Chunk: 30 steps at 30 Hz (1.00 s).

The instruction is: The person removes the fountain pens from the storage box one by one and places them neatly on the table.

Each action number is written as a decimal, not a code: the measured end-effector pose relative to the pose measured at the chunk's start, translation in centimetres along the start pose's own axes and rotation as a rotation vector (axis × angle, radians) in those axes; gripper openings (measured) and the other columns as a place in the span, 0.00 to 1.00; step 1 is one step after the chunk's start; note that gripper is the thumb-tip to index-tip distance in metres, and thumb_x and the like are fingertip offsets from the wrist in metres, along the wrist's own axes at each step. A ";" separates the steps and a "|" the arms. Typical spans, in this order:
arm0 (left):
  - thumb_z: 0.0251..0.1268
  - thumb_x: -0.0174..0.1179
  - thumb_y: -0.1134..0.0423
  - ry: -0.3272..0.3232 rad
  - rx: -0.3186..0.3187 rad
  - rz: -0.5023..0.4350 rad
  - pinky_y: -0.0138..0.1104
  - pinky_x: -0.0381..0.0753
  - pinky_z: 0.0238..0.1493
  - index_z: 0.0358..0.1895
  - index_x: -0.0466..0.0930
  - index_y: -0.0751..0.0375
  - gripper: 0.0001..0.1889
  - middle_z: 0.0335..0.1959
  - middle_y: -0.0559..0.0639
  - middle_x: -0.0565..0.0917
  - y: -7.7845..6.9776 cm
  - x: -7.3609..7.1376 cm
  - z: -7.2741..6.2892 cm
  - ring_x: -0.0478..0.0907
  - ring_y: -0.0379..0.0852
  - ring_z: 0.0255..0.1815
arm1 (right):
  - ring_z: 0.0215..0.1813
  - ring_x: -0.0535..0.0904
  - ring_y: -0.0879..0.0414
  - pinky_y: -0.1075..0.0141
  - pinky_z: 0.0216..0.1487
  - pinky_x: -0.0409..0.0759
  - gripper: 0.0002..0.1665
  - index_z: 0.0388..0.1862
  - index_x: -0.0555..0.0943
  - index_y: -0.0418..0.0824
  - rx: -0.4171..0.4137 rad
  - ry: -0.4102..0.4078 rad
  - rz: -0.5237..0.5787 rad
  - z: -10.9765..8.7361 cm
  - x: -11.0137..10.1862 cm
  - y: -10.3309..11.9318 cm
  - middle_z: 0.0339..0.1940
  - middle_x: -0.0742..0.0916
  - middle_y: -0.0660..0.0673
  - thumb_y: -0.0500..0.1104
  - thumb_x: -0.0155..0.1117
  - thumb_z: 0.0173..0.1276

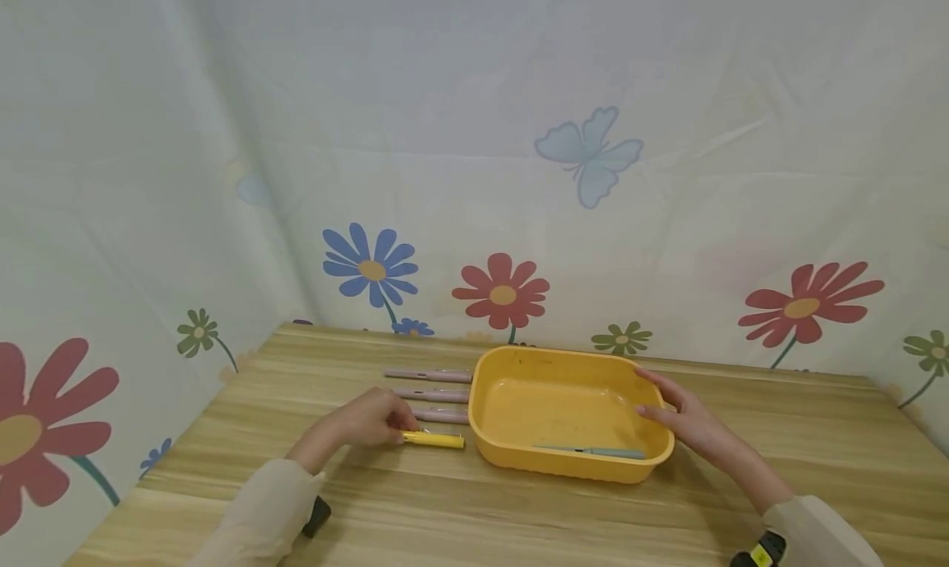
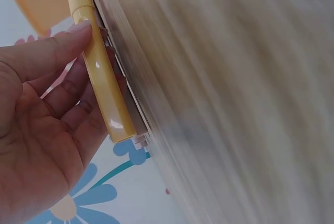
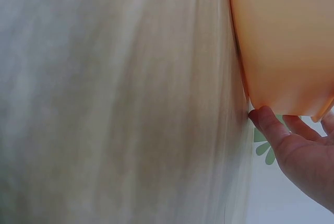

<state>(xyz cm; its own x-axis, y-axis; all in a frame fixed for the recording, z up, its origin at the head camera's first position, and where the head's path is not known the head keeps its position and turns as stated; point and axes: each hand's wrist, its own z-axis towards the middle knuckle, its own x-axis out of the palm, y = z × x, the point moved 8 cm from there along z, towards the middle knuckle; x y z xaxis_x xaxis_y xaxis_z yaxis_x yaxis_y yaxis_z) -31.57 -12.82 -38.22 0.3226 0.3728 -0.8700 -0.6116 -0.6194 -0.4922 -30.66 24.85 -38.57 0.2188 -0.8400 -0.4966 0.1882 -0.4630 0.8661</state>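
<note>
Wood-grain tabletop (image 1: pixel 519 509) carries a glossy yellow plastic pen (image 1: pixel 433 440), slim and capped, lying flat with one end pinched in the left hand (image 1: pixel 366 419)'s curled fingers (image 2: pixel 57 51). Just beyond those fingers lie three mauve pens (image 1: pixel 437 395). Right hand (image 1: pixel 685 414) rests relaxed fingers on the rim of the yellow plastic tray (image 1: pixel 511 456), where a grey-blue pen (image 1: pixel 593 451) lies.

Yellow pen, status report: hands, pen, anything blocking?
Left hand pinches yellow pen on table. Right hand rests on orange tub rim. Blue pen inside tub. Nothing blocking.

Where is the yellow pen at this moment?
In the head view the yellow pen lies on the table, pinched by the left hand, just left of the yellow tray.
</note>
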 end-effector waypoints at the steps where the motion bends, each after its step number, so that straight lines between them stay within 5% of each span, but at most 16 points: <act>1: 0.46 0.62 0.76 0.001 -0.003 0.004 0.28 0.74 0.31 0.32 0.83 0.64 0.08 0.28 0.47 0.82 0.0 0.0 0.0 0.73 0.33 0.28 | 0.67 0.51 0.31 0.43 0.57 0.65 0.37 0.70 0.54 0.36 0.001 -0.001 0.000 0.0 0.0 0.0 0.70 0.54 0.29 0.43 0.55 0.66; 30: 0.44 0.63 0.77 0.013 -0.026 0.011 0.27 0.73 0.30 0.30 0.82 0.63 0.08 0.24 0.45 0.81 -0.3 0.2 0.3 0.72 0.34 0.27 | 0.67 0.50 0.30 0.43 0.57 0.65 0.37 0.70 0.54 0.36 0.005 -0.004 0.009 0.0 0.0 -0.1 0.70 0.54 0.29 0.43 0.56 0.66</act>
<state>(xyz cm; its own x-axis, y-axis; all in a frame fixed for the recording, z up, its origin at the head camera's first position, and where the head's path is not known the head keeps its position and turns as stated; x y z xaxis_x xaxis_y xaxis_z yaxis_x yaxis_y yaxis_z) -31.53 -12.30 -38.24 0.3252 0.3566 -0.8758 -0.5963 -0.6415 -0.4826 -30.70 24.84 -38.66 0.2170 -0.8452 -0.4885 0.1813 -0.4568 0.8709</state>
